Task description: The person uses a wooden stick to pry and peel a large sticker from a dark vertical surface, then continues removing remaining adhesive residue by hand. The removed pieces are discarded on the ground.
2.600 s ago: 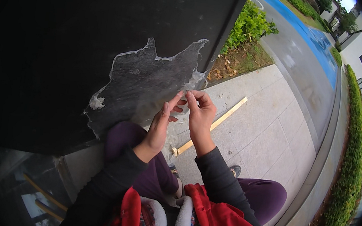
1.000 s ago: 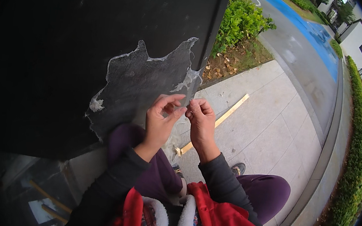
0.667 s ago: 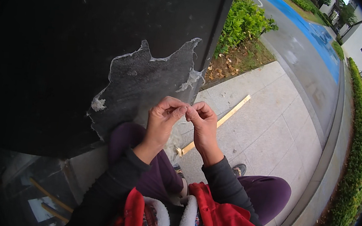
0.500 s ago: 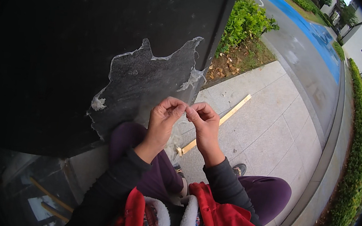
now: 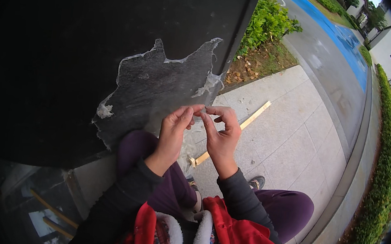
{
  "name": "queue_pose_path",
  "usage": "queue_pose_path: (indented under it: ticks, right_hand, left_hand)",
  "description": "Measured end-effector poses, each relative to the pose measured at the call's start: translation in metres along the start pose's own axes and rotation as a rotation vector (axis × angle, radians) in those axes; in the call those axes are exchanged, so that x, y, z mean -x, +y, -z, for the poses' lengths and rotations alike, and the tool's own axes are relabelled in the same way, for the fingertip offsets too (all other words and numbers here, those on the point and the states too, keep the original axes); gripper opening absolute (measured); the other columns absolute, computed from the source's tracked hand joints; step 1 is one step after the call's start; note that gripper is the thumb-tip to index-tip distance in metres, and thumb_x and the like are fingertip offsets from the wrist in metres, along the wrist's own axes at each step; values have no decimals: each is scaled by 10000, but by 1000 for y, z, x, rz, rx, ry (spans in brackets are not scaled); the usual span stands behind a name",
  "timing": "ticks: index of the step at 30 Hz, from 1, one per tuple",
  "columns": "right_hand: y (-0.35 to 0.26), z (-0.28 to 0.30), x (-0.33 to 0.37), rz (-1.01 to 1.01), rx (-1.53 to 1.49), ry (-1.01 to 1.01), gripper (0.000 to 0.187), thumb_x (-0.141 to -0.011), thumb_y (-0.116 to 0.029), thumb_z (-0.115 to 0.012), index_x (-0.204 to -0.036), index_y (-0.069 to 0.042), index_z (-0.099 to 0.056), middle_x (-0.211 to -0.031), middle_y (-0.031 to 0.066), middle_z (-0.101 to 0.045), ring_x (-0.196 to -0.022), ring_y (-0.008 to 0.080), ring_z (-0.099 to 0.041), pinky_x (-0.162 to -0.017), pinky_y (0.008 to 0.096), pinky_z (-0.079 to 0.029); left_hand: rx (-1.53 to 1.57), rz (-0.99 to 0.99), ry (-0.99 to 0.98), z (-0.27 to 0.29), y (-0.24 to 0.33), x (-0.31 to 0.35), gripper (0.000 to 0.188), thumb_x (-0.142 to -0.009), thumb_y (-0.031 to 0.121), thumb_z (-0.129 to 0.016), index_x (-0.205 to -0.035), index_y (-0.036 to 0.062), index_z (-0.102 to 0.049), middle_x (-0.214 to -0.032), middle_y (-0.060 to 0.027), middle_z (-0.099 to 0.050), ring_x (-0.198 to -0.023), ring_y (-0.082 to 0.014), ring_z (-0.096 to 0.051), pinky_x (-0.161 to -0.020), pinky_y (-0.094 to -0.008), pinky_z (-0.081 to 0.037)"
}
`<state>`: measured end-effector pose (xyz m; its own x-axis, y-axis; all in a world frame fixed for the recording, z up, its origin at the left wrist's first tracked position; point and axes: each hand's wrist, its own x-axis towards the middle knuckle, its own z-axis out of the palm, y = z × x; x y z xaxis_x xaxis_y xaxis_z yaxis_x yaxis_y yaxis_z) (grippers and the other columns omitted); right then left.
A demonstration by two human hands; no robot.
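Observation:
My left hand (image 5: 173, 131) and my right hand (image 5: 224, 137) are raised together in front of a large black panel (image 5: 66, 69). Their fingertips meet in a pinch; whatever lies between them is too small to make out. Behind and left of my hands, the panel bears a duller patch (image 5: 161, 82) with a ragged edge of whitish, translucent peeling film. A crumpled piece of that film (image 5: 209, 82) clings near the panel's right edge, and a small wad (image 5: 105, 111) sticks at the patch's left side.
A thin wooden strip (image 5: 255, 115) lies slantwise on the grey paving (image 5: 295, 133), beside crumpled clear film (image 5: 185, 153) below my hands. Bushes (image 5: 269, 24) grow past the panel's edge. A kerb (image 5: 349, 188) and hedge (image 5: 376, 186) run along the right.
My right hand has turned slightly, its index finger lifting and its thumb shifting at the fingertips. My left fingers have opened out a little. The panel and wooden strip look unchanged.

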<state>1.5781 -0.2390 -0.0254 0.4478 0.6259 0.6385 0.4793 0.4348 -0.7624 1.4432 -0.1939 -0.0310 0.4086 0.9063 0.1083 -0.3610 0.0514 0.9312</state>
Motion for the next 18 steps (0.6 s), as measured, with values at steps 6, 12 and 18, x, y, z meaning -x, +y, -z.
queue_pose_path:
  ticks: [6, 12, 18]
  right_hand:
    - [12, 5, -3, 19, 27, -13, 92, -931, -46, -797, -944, -33, -707, -939, 77, -713, -878, 231, -651, -738, 354, -515]
    - [27, 14, -4, -259, -317, 30, 84, -979, -60, -769, -974, -6, -705, -944, 67, -713, -873, 166, -656, -769, 301, -519]
    - [34, 24, -12, -181, -210, -26, 75, -987, -65, -764, -1013, -6, -725, -960, 69, -723, -879, 166, -663, -773, 303, -524]
  left_hand:
    - [-58, -40, -51, -9, -3, 1, 366, -1149, 272, -560, -1345, 23, -745, -1046, 53, -666, -916, -39, -495, -867, -237, -418]
    - [251, 121, -63, -13, -8, -2, 410, -1138, 322, -563, -1374, 24, -716, -1129, 25, -672, -974, -68, -526, -897, -266, -423]
    - [294, 130, -59, -22, -18, -9, 379, -1139, 300, -569, -1366, 46, -736, -1140, 23, -709, -955, -53, -537, -887, -250, -418]
